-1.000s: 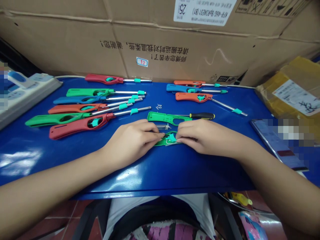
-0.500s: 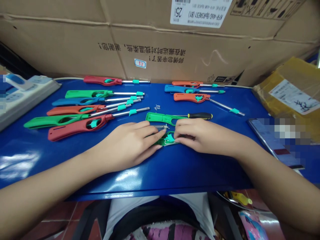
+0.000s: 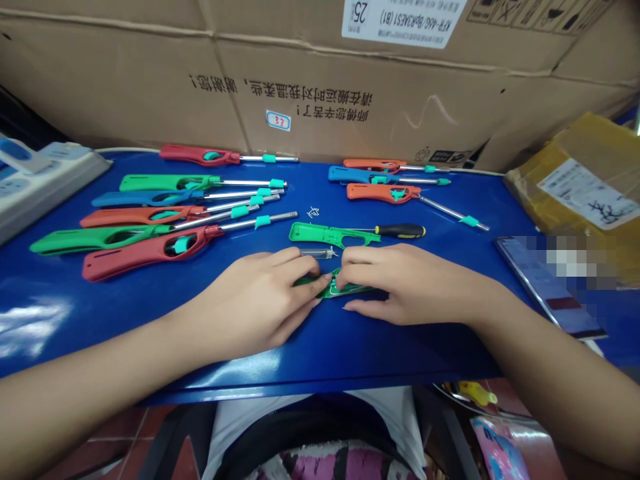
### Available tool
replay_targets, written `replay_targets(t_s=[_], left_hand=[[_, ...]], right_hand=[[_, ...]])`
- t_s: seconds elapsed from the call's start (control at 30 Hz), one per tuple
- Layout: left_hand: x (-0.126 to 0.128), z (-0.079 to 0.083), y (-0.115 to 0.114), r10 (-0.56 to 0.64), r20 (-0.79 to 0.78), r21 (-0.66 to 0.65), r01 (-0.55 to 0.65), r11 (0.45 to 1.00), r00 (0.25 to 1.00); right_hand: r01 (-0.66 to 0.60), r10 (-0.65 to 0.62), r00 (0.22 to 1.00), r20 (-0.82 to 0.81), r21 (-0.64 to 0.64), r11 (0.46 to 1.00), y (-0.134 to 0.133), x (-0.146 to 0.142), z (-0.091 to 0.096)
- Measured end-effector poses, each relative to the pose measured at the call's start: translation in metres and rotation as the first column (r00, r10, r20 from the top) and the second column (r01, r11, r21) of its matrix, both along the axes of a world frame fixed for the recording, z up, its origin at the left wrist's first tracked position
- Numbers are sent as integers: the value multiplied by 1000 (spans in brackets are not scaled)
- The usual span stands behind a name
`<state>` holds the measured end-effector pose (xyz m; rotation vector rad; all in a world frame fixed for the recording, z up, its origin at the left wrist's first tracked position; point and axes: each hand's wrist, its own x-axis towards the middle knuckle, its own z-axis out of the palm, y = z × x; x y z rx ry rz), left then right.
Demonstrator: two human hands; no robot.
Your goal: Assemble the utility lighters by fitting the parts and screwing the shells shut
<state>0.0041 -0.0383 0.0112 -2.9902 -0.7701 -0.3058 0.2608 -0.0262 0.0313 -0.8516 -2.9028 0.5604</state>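
My left hand (image 3: 273, 290) grips one end of an opened green lighter casing half (image 3: 327, 291) between thumb and fingers, low over the blue table. My right hand (image 3: 395, 283) has its curled fingertips on the same casing, over the teal trigger area, with the thumb held apart below. Much of the casing's inside is hidden by the fingers. Just beyond lies a clear gas tank (image 3: 320, 253), partly behind my left fingers. The other green casing half (image 3: 325, 235) rests farther back, touching or close to a screwdriver (image 3: 400, 231) with a black and yellow handle.
Several assembled long-nosed lighters (image 3: 150, 248) lie at the left. More lighters, including a blue one (image 3: 360, 176), lie back right. Tiny white pieces (image 3: 313, 213) sit mid-table. A power strip (image 3: 45, 183), phone (image 3: 550, 287), taped parcel (image 3: 585, 193) and large cardboard box (image 3: 280, 73) surround the work area.
My right fingers have shifted left and down onto the trigger area, and the right thumb has moved away from the fingers. The left hand keeps its grip. The view has shifted slightly.
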Motion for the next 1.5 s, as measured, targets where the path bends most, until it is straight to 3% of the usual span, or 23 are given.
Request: replay_targets(t_s=[0.1, 0.3, 0.47, 1.13, 1.3, 1.4, 1.5], left_hand=[[-1, 0, 0, -6, 4, 5, 6, 1000, 1000], [-2, 1, 2, -3, 3, 13, 3, 1000, 1000], [-4, -1, 2, 9, -6, 48, -9, 999, 1000], [-1, -4, 3, 1, -30, 80, 2, 997, 1000], [-8, -3, 12, 8, 103, -6, -7, 1000, 995], [-11, 0, 19, 92, 237, -93, -72, 993, 967], [-13, -1, 27, 184, 266, -103, -162, 981, 946]], right_hand=[[6, -5, 999, 42, -3, 1000, -2, -1, 1], [22, -34, 985, -168, -74, 997, 4, 7, 11], [49, -81, 969, -235, -138, 989, 8, 11, 16], [76, -86, 995, -46, -180, 981, 5, 3, 9], [99, -107, 993, -44, -160, 982, 5, 2, 8], [109, -116, 992, -39, -149, 983, 5, 3, 6], [109, -116, 992, -41, -141, 984, 5, 3, 4]])
